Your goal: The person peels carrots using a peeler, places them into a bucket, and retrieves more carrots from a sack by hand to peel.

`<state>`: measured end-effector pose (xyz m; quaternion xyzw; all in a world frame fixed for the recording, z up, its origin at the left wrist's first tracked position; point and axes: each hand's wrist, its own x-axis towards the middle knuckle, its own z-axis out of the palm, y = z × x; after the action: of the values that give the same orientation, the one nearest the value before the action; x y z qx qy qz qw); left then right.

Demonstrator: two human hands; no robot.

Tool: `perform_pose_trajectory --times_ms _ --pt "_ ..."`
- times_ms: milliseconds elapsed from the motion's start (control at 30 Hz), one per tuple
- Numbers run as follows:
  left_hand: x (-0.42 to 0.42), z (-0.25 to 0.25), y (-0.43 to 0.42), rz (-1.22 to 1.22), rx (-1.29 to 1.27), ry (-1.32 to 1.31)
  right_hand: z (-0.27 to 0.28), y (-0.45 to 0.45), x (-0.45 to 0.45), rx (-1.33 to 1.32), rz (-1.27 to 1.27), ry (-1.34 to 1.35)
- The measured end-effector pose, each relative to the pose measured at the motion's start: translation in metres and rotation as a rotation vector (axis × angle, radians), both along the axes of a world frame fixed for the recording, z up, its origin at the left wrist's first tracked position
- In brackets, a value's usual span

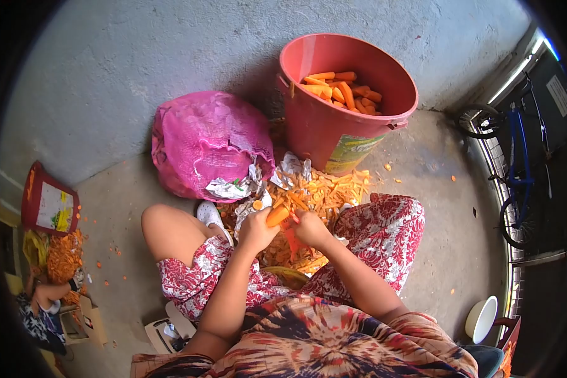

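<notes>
My left hand (258, 232) is closed around an orange carrot (277, 215), held at a tilt between my knees. Facing it, my right hand (312, 229) is closed on a small red peeler (293, 217), mostly hidden by the fingers and close to the carrot. Below both hands spreads a heap of carrot peelings (334, 189) with crumpled paper mixed in. Beyond the heap stands a big red bucket (309, 129) part filled with peeled carrots (343, 94). Left of the bucket slumps a pink mesh sack (198, 142), its mouth toward me with paper showing.
A grey wall (233, 44) runs behind the bucket and sack. At far left, another person (44, 302) sits by a smaller red bucket (50, 201) and more peelings (66, 255). A blue bicycle (520, 170) and a white basin (482, 319) are at right.
</notes>
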<state>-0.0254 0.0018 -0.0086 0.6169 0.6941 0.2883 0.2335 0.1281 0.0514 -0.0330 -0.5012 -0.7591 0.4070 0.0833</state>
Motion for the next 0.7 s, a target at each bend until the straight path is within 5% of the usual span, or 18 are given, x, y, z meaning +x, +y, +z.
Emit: perform_pose_trajectory --times_ms 100,200,433,567,700 --pt "0.011 0.008 -0.005 -0.201 0.017 -0.832 -0.003 0.005 -0.002 -0.131 0.107 -0.179" --pt "0.008 0.014 0.002 -0.11 -0.054 -0.641 -0.033 0.005 -0.01 -0.044 0.219 -0.299" --pt "0.007 0.004 0.001 -0.037 -0.096 -0.446 0.004 0.018 0.0 -0.049 -0.266 -0.015" --pt "-0.001 -0.046 0.011 0.202 -0.124 -0.558 0.011 0.022 0.011 0.054 -0.265 0.164" --pt "-0.001 -0.026 0.007 0.148 -0.467 -0.852 0.003 0.034 0.012 0.109 -0.5 0.555"
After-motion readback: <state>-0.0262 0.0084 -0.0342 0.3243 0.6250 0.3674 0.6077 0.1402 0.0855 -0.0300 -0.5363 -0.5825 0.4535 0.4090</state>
